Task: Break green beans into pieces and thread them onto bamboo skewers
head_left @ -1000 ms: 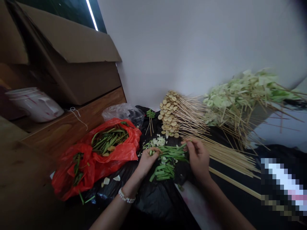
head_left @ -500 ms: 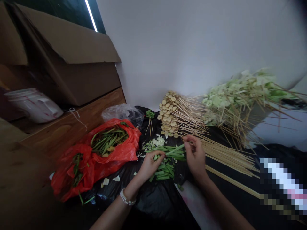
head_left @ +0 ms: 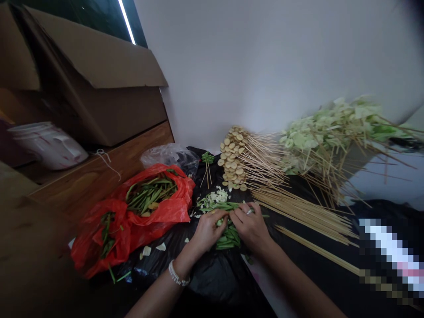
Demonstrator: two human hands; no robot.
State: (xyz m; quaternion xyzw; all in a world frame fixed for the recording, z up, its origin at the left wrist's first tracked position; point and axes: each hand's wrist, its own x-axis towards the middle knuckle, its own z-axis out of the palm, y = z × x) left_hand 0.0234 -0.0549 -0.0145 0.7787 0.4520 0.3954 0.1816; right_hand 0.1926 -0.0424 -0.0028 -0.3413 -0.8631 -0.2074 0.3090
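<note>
My left hand [head_left: 209, 229], with a white beaded bracelet [head_left: 177, 274] at the wrist, has its fingers closed on green stalks. My right hand [head_left: 250, 224], wearing a ring, is curled right beside it, fingertips meeting the left ones around the same stalks. The exact grip is hidden by the fingers. Longer green stalks [head_left: 225, 206] lie just behind the hands. Under and in front of them is a pile of cut green pieces [head_left: 228, 238]. Pale chopped scraps [head_left: 217, 197] lie beyond, and a few skewered green bundles [head_left: 207, 157] rest farther back.
At left is a red plastic bag [head_left: 159, 216] of leafy stems; behind it stand a cardboard box [head_left: 115, 106] and a plastic jar [head_left: 49, 145]. Skewered potato-like slices [head_left: 233, 159], bare bamboo skewers [head_left: 308, 216] and cabbage skewers [head_left: 318, 128] lie to the right. Black plastic [head_left: 208, 287] covers the surface.
My right hand has moved left and down from the stalk's far end to meet my left hand. The left hand has barely moved.
</note>
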